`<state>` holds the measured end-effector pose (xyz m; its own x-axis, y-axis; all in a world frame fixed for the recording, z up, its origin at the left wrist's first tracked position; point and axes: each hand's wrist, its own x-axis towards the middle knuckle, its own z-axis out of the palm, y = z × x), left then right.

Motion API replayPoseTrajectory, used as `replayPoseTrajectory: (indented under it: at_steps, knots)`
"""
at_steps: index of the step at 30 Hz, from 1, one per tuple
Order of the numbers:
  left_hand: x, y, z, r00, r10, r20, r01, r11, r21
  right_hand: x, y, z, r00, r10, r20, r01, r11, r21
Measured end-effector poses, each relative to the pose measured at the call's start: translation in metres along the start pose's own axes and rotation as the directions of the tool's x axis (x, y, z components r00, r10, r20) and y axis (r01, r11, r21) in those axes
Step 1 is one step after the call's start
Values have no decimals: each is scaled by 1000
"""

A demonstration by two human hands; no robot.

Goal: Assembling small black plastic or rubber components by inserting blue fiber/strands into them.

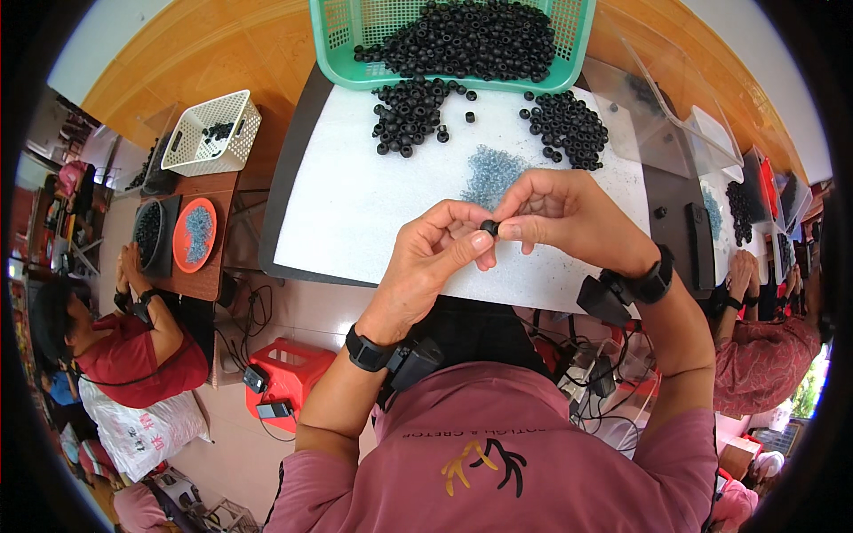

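Just above the table's near edge, a small black round plastic piece (490, 228) is pinched between the thumb and fingers of my left hand (437, 246). My right hand (560, 213) meets it from the right, its thumb and forefinger closed against the same piece. The fingertips hide whether a smaller part is between them. Right behind my hands lies a heap of small silvery-blue springs (491, 174). Farther back are two heaps of black round pieces with holes, a left heap (407, 120) and a right heap (569, 129).
A green basket (338, 75) full of black pieces stands at the table's far edge, with clear plastic bins (657, 115) to its right. White sheeting (329, 195) covers the table. Co-workers sit left and right; a red stool (289, 377) and cables (258, 311) are on the floor.
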<state>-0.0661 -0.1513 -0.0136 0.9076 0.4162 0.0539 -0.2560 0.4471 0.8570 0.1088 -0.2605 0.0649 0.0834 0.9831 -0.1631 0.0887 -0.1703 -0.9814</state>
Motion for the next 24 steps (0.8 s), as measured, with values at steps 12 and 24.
replayPoseTrajectory:
  at_steps: [12,24]
  knots:
    - [1,8,0,979,176,99,-191,966,174,-7,20,4,937,225,269,-320,862,394]
    - [-3,-1,16,906,412,101,-412,797,442,-12,40,10,958,126,256,-269,699,663]
